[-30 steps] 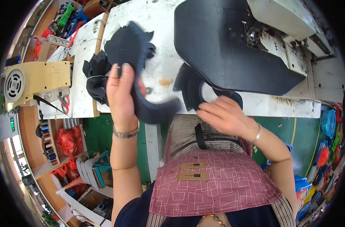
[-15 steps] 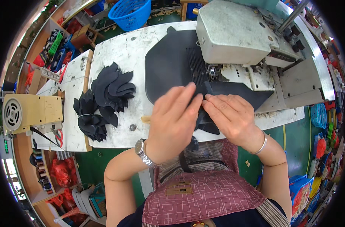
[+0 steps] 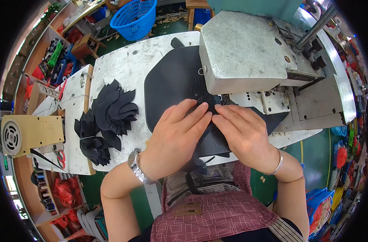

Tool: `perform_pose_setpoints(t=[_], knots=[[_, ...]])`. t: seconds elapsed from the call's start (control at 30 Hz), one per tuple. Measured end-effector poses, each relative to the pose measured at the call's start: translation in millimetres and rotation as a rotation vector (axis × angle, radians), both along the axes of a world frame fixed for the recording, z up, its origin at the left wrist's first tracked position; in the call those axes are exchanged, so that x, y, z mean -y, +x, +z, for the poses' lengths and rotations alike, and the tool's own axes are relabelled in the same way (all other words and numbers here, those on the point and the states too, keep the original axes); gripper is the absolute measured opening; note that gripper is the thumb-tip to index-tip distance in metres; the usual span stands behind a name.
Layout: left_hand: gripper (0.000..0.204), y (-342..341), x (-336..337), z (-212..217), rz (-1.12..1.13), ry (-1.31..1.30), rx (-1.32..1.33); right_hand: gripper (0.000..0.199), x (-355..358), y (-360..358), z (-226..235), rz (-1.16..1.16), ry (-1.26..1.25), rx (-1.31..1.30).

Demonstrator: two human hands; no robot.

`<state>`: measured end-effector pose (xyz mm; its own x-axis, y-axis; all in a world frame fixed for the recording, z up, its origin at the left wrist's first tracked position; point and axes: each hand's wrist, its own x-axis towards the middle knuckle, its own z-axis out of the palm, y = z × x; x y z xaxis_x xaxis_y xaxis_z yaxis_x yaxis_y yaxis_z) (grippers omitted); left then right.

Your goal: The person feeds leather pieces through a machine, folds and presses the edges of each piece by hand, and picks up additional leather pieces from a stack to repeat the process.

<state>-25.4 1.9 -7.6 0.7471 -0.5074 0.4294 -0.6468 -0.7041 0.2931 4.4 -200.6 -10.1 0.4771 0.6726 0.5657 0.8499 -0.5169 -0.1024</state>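
My left hand [image 3: 172, 135] and my right hand [image 3: 245, 132] meet in front of the sewing machine's head [image 3: 244, 52]. Their fingertips nearly touch, closed on a black flat piece of material [image 3: 216, 139] beside the small metal parts under the head. The exact grip is partly hidden under the fingers. Beneath lies a black plate [image 3: 167, 80] with a ribbed strip [image 3: 198, 84]. On the white table left of my left hand sit a fanned stack of black cut pieces [image 3: 115, 107] and a tied bundle of similar pieces [image 3: 96, 149].
A second, cream-coloured machine [image 3: 32, 135] stands at the far left, with red-handled scissors [image 3: 60, 157] beside it. Beyond the white table [image 3: 123, 64] a blue basket [image 3: 133, 20] is on the floor. Thread spools [image 3: 44, 189] line a shelf at lower left.
The view has shifted and tilted a little. My hands stay close together by the machine, with the left fingers lowered onto the material. More of the black piece shows between my hands.
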Motion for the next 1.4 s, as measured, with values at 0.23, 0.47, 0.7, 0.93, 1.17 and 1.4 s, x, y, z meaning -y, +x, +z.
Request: perform_pose_setpoints(t=[0.23,0.47,0.7,0.93,1.17,1.4], knots=[[0.045,13.7,0.9,2.8,-0.004,0.028,-0.004,0.033,-1.6,7.6,-0.5,-0.043,-0.02,0.042],[0.045,18.9,-1.9,5.1,-0.043,0.034,-0.05,0.032,0.0,6.0,1.4,-0.008,-0.048,0.103],[0.045,24.8,-4.2,7.9,-0.08,0.031,-0.05,0.033,1.7,1.4,0.4,0.036,-0.04,0.089],[0.044,26.3,-6.9,7.8,-0.09,0.044,-0.024,0.034,3.8,-0.5,-1.5,0.06,-0.021,0.061],[0.042,28.6,-3.7,8.6,-0.096,0.062,0.031,0.043,16.1,-33.8,-0.1,0.124,0.023,-0.108],[0.046,26.1,-1.1,9.6,-0.066,0.104,-0.011,0.044,46.6,-29.6,-1.7,-0.032,-0.074,-0.06]])
